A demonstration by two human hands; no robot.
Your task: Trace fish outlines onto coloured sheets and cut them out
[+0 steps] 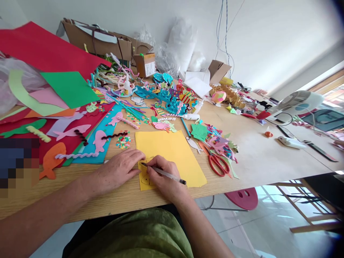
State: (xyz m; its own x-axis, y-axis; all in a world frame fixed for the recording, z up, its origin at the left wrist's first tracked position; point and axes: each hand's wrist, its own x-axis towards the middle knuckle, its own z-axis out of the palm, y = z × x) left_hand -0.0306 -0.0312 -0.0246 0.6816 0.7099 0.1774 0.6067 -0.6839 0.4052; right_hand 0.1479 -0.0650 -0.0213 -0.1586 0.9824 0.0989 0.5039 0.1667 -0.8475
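Note:
A yellow sheet of paper [169,147] lies on the wooden table in front of me. My right hand [165,177] grips a pen [172,176] with a clear barrel and black end. Its tip is on the sheet's left part, beside a dark line drawing [145,179] that my right hand partly covers. At the sheet's left edge rests my left hand [119,166], its fingers loosely stretched and their tips touching the paper. Right of the sheet lie red-handled scissors [219,165] and a small white fish cutout [193,144].
Fish cutouts with twisted pipe cleaners, one an orange fish [53,157], lie at left on coloured sheets. Paper scraps [220,139] are heaped at right. Behind stand a small cardboard box [145,64] and plastic bags. A white fan [295,102] is at far right.

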